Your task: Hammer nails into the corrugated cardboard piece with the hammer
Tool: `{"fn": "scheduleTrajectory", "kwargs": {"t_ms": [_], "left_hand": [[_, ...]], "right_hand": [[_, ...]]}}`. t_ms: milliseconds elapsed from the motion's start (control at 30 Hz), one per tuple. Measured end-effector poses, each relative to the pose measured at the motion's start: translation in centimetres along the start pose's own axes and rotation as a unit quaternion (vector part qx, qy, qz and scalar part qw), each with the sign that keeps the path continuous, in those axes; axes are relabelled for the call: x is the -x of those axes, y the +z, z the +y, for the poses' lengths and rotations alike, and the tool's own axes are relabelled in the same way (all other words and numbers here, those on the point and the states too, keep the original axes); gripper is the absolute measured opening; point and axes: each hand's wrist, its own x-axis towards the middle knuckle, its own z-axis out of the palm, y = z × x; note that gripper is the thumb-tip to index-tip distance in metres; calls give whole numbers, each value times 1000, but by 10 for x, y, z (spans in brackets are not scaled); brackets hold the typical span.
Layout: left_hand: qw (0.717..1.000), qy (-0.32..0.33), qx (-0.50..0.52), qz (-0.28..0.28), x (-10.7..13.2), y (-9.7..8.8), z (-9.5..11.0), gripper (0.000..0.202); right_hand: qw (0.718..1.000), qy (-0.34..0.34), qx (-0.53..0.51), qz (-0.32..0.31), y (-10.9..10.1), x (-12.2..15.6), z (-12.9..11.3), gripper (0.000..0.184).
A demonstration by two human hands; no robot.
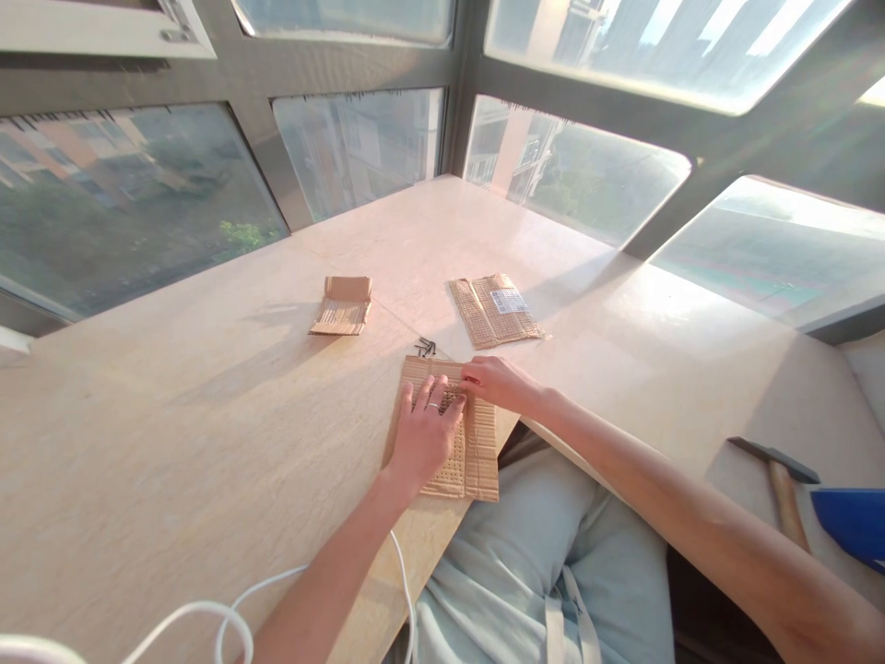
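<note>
My left hand lies flat on a piece of corrugated cardboard at the near edge of a wooden board, fingers stretched out, a ring on one finger. My right hand rests on the cardboard's upper right part, fingers curled in a pinch near the left fingertips; what they hold is too small to make out. A small heap of dark nails lies just beyond the cardboard.
Two more cardboard pieces lie farther back: a folded one to the left and a flat one with a white label to the right. A hammer lies at the right beside a blue object. A white cable loops at the near left. Windows surround the ledge.
</note>
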Motion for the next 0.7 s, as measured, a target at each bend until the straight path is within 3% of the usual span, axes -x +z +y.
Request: {"fn": "scheduleTrajectory", "kwargs": {"t_ms": [200, 433, 567, 700], "left_hand": [[1000, -1, 3, 1, 0, 2, 0, 39], [1000, -14, 26, -7, 0, -1, 2, 39], [1000, -24, 19, -2, 1, 1, 1, 38], [1000, -29, 10, -2, 1, 1, 0, 39]], "right_hand": [[988, -59, 134, -42, 8, 3, -5, 15], [973, -151, 172, -6, 7, 12, 3, 21], [972, -176, 151, 33, -9, 15, 1, 28], [988, -126, 65, 63, -41, 13, -1, 23]]}}
